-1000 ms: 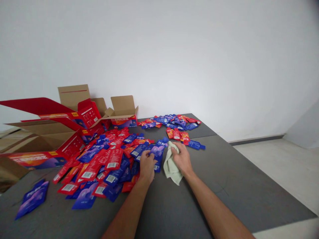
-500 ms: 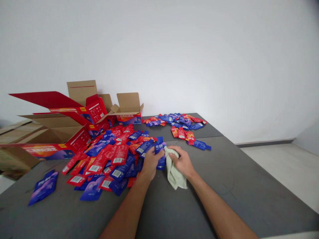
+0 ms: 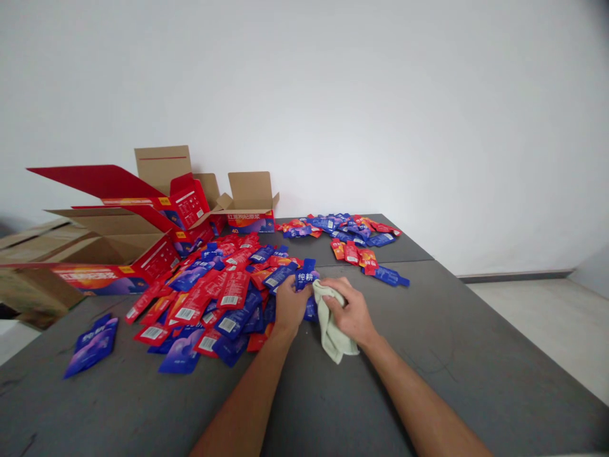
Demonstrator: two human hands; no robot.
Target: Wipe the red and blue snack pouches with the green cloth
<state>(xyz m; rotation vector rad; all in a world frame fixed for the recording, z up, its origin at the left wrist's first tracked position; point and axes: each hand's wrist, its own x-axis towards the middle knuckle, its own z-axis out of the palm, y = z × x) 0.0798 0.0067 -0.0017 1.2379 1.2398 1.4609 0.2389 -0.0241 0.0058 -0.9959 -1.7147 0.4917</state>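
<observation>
Between thumb and fingers, my left hand [image 3: 291, 306] grips a blue pouch [image 3: 306, 277] with white lettering, its narrow spout end pointing up. My right hand [image 3: 351, 311] is closed on a pale green cloth [image 3: 332, 330], pressed against the pouch's right side; the cloth's loose end hangs toward the table. Part of the pouch's lower half is hidden by the cloth and my fingers. Just left of my left hand spreads a big heap of red and blue pouches [image 3: 209, 292], some showing white barcode labels.
Open red cardboard boxes [image 3: 152, 254] with brown insides stand at the back left. A smaller pile of pouches [image 3: 333, 227] lies at the far edge of the grey table [image 3: 428, 381]. Two or so blue pouches [image 3: 92, 346] lie apart at the left. A white wall rises behind.
My right hand with the cloth has shifted slightly, and the cloth now covers more of the pouch's front. The view has turned a little, so the surroundings sit slightly further right.
</observation>
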